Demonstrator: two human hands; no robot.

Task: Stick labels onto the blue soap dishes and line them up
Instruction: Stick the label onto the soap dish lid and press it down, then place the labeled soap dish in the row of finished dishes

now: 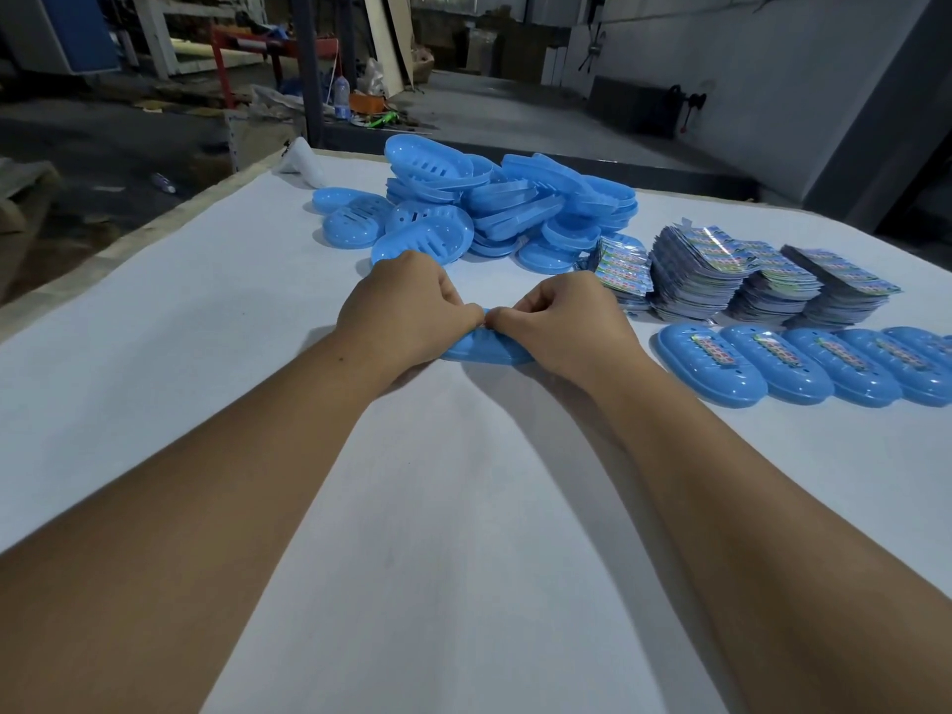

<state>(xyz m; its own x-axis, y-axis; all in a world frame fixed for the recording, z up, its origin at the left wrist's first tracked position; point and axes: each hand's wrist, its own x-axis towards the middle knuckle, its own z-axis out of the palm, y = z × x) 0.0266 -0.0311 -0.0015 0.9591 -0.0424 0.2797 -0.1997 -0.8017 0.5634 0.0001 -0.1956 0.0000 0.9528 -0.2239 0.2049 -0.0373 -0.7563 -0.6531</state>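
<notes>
Two hands met over one blue soap dish (487, 351) lying on the white-covered counter (206, 301), the only view being the head camera's. The left hand (407, 309) and the right hand (561, 322) were both curled, thumbs and fingertips pressed together on the dish's top, knuckles nearly touching; whatever they pinched there was hidden, and no label showed under them.

Just right of that dish, a row of labelled dishes (803, 365) lay overlapping, each bearing a narrow multicoloured label along its middle; the print was too small to read. Beyond that row stood stacks of labels (742, 280), several piles side by side, their patterned faces equally unreadable.

Behind the held dish, a loose heap of unlabelled dishes (494, 203) rose, some showing slotted, perforated bottoms, a few spilled singly toward the left of the heap. A white object (301, 157) lay at the counter's far edge, left of the heap; its kind could not be told.

Past the counter, the workshop floor held a clear bottle (341, 97), red framing and scattered clutter.
</notes>
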